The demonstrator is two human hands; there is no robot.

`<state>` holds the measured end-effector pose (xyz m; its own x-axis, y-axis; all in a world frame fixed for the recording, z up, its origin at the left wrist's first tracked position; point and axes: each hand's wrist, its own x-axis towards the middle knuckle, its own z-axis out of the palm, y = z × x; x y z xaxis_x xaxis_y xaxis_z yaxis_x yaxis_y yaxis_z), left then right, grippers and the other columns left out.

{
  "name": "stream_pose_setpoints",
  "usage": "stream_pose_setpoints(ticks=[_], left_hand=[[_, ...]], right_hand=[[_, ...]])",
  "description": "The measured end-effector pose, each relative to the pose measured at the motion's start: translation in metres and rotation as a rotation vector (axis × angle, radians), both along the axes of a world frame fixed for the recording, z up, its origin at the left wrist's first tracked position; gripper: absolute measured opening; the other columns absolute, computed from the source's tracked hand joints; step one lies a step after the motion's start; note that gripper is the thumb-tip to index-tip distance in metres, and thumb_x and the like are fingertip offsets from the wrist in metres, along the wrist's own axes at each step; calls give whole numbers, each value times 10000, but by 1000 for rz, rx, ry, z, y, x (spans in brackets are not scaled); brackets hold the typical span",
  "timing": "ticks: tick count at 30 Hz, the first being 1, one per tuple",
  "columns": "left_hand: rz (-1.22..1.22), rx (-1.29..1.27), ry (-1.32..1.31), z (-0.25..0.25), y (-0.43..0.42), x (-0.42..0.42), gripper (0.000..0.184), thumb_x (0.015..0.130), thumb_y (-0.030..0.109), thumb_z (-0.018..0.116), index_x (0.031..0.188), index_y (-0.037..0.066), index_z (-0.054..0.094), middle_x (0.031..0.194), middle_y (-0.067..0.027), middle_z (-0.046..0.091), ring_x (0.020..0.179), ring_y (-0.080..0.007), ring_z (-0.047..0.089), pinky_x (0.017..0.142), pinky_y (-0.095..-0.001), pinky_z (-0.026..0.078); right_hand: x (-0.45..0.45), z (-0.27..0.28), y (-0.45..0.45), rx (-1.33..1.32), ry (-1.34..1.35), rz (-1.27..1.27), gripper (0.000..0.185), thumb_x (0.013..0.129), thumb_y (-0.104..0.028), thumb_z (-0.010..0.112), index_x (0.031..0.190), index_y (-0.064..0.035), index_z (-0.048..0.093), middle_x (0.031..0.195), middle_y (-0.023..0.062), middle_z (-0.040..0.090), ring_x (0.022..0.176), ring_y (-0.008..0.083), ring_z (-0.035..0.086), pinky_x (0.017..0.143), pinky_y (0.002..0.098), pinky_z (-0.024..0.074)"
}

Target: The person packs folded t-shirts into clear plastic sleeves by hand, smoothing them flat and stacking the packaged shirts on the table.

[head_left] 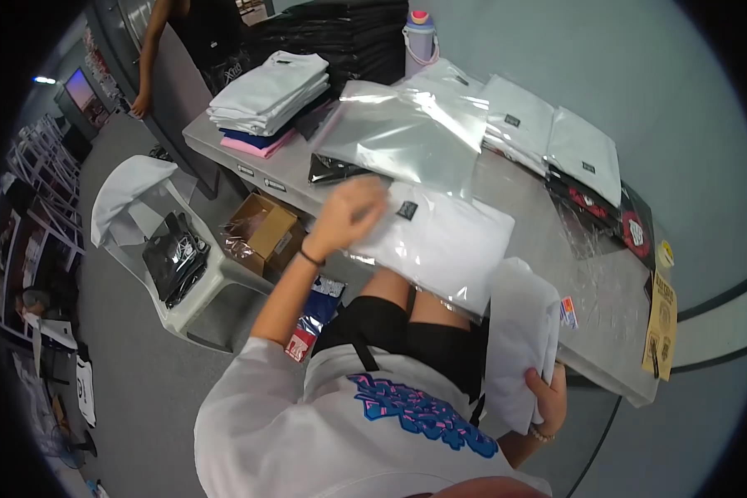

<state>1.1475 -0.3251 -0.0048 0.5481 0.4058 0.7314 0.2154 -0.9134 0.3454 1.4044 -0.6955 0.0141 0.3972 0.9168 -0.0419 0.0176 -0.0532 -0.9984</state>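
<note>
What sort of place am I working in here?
Probably a garment-packing room: a stack of folded white shirts, clear plastic bags on the grey table, and a bagged white shirt.

Garment-packing workroom: folded shirts [270,93], clear bags [394,133]

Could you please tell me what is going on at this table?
Someone is handling folded white clothing. The right hand holds a folded white garment beside the table. The left hand is at the edge of another, a bagged garment with a small black label; it is too blurred to tell whether it grips. Clear plastic lies just beyond, among folded stacks. Another person stands nearby.
</note>
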Motion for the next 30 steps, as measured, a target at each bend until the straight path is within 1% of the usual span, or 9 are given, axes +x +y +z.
stream_pose_setpoints(ticks=[5, 8, 10, 18, 23, 25, 28, 29, 30], left_hand=[[608, 169, 110, 15, 141, 5, 315, 742, 304, 700, 850, 11, 656, 910, -171, 646, 909, -346, 609, 801, -399, 490], [969, -429, 233, 23, 172, -3, 528, 632, 420, 774, 982, 33, 685, 987, -176, 662, 942, -309, 635, 828, -382, 499], [921, -527, 169, 11, 189, -11, 344, 556, 295, 810, 746, 35, 687, 848, -184, 676, 836, -343, 657, 771, -408, 525], [844, -429, -272, 17, 191, -45, 128, 684, 143, 726, 708, 27, 677, 670, -119, 656, 637, -257, 642, 624, -351, 503], [772, -437, -550, 3, 151, -64, 392, 804, 56, 557, 1170, 36, 417, 560, -100, 565, 508, -184, 585, 493, -341, 451], [663, -479, -703, -16, 125, -58, 323, 805, 8, 490, 1123, 53, 465, 660, -96, 560, 518, -198, 589, 492, -338, 472], [549, -666, -858, -16, 56, -34, 281, 832, -26, 450, 1091, 68, 502, 720, -64, 525, 562, -176, 621, 495, -305, 506], [515, -696, -877, -20, 43, -27, 253, 850, -6, 448, 1087, 49, 514, 737, -63, 540, 582, -167, 621, 513, -297, 511], [466, -736, -894, -23, 26, -18, 230, 867, 14, 446, 1083, 30, 525, 755, -61, 555, 602, -159, 621, 531, -289, 516]], right_hand=[[10, 1, 24, -11, 1, -12, 284, 789, -133, 646, 955, 95, 618, 766, 60, 629, 697, 98, 530, 644, 247, 426], [3, 9, 42, -31, -105, -42, 278, 784, -124, 647, 956, 92, 619, 770, 78, 637, 694, 103, 533, 642, 259, 429], [7, -5, 39, -112, -99, -77, 290, 780, -120, 653, 972, 94, 616, 787, 103, 653, 703, 115, 550, 662, 274, 445], [13, 19, 74, -257, -57, 60, 353, 792, -170, 664, 1036, 80, 612, 872, 106, 667, 787, 142, 594, 722, 284, 464], [26, 1, 80, -284, -50, 11, 460, 839, -192, 623, 1213, 39, 491, 1170, 164, 544, 1062, 230, 505, 893, 349, 391], [11, 27, 94, -418, 48, 68, 520, 899, -144, 520, 1377, -19, 357, 1400, 171, 398, 1273, 303, 376, 1063, 396, 271], [27, -4, 113, -273, -189, 61, 435, 889, -215, 591, 1237, 32, 504, 1150, 261, 555, 959, 336, 554, 844, 375, 441], [16, -8, 122, 39, 222, 67, 511, 832, -271, 694, 1187, 28, 481, 1075, 139, 571, 922, 220, 556, 826, 349, 459], [5, 1, 130, 0, 248, 59, 529, 827, -251, 691, 1202, 47, 467, 1083, 174, 566, 946, 232, 553, 834, 353, 454]])
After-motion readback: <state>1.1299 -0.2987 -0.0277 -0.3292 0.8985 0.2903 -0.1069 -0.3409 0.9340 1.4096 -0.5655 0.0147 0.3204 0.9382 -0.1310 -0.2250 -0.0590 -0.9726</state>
